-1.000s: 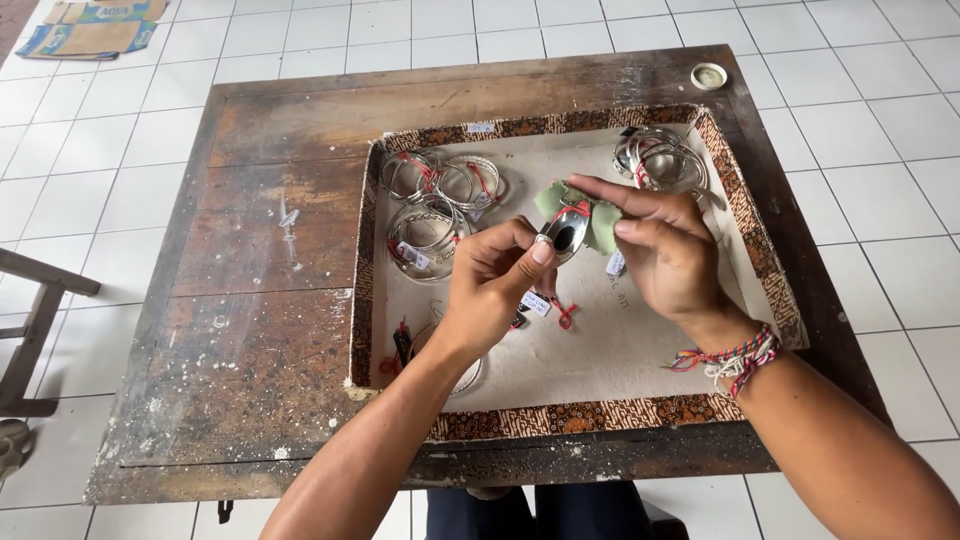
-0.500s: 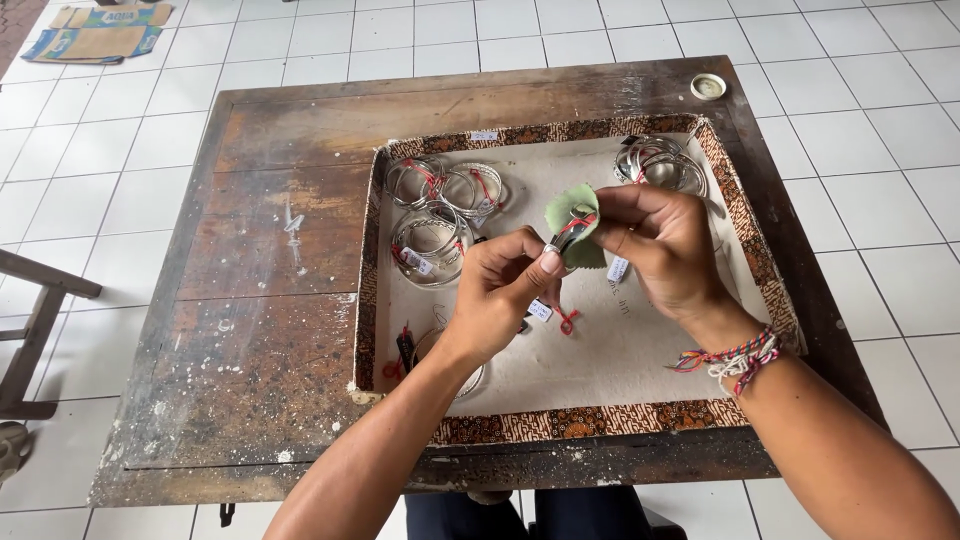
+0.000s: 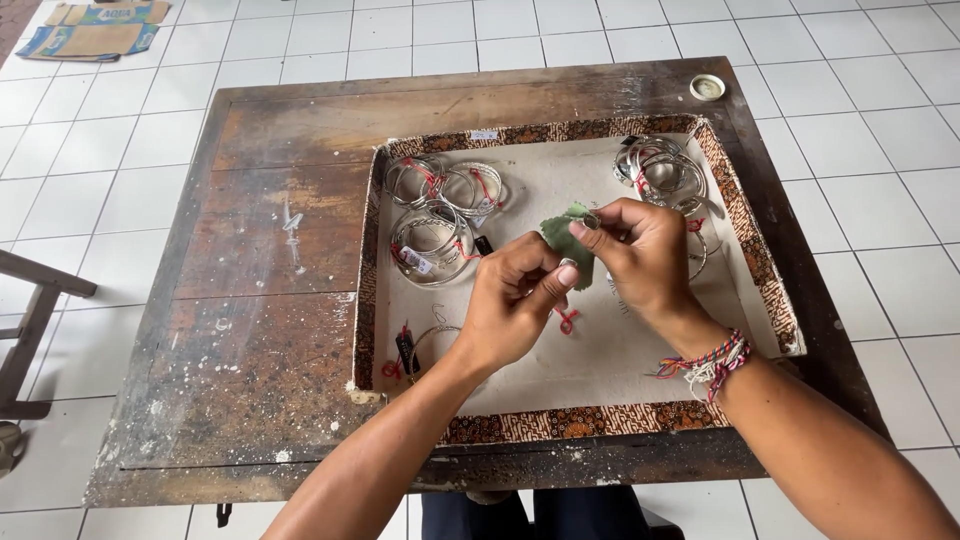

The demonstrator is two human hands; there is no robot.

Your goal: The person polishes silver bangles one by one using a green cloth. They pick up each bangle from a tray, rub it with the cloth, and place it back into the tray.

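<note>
Both hands meet over a shallow tray with a patterned brown rim and a pale lining. My right hand pinches a small green cloth wrapped around a small silver piece. My left hand holds the lower part of the same silver piece, fingers closed on it; a red string with a small tag hangs below. Most of the silver piece is hidden by cloth and fingers.
Bundles of silver bangles tied with red string lie in the tray at back left, middle left and back right. The tray sits on a worn wooden table. A small round lid rests at the table's far right corner. White tiled floor surrounds it.
The hands have stayed together over the tray; the green cloth has shifted slightly left and up as the fingers turned the piece inside it.
</note>
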